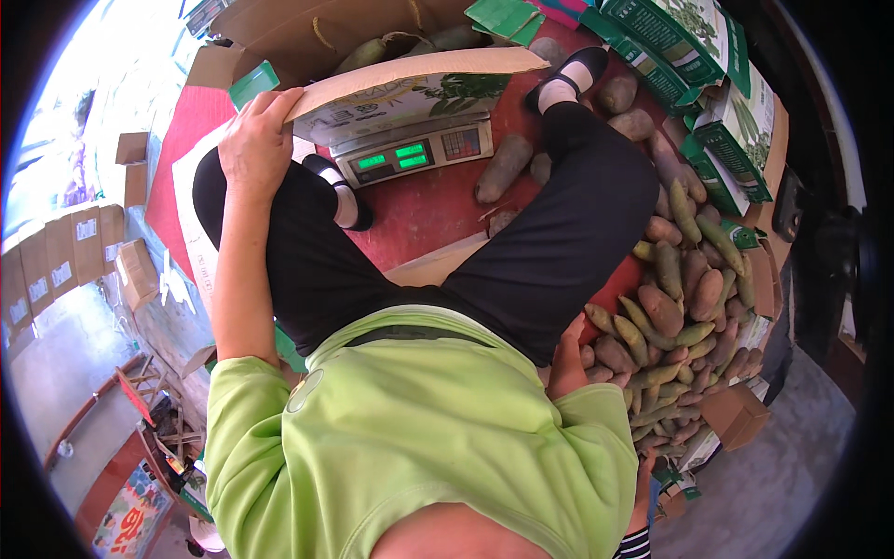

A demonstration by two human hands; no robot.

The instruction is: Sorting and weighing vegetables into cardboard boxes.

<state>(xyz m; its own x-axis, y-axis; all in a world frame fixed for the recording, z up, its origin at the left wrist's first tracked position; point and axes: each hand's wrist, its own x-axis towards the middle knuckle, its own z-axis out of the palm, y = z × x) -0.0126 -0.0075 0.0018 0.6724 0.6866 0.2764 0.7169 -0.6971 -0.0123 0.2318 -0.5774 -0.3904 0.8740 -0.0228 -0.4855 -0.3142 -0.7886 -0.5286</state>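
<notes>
My left hand [259,140] grips the near-left corner of an open cardboard box's flap [410,79], its fingers closed over the edge. The box stands on a digital scale [410,154] with lit green displays. A few long green vegetables [363,56] show inside, partly hidden by the raised flap. My right hand [566,359] is down beside my right thigh, next to a large pile of reddish-brown tubers [661,310] and long green vegetables [669,268]. The thigh and sleeve cover most of it, so its fingers cannot be made out.
My legs spread around the scale on a red surface [419,219]. Loose tubers [506,168] lie near my right foot. Green printed cartons [736,121] stand at the far right. Brown boxes [60,256] line the left. Part of another person's striped sleeve [636,543] shows at lower right.
</notes>
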